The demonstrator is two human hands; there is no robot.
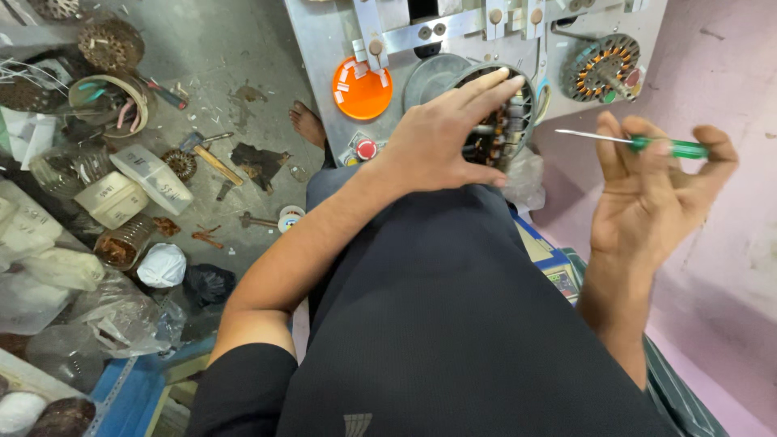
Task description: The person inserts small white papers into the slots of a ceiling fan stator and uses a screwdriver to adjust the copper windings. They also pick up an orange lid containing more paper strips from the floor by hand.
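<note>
Both grips are busy: my left hand (pixel 441 133) lies spread, fingers apart, over the round motor stator (pixel 498 121) at the near edge of the grey metal surface (pixel 320 48), while my right hand (pixel 647 190) is clamped loosely on a green-handled screwdriver (pixel 639 143), held off to the side. That pinch looks light, so the tool could slip. Its tip could, I think, nick the copper windings, though my hand hides most of them.

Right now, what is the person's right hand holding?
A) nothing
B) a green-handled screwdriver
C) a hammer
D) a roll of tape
B: the right hand pinches a thin green-handled screwdriver in its fingers, while the left hand rests on the round motor stator.
</note>
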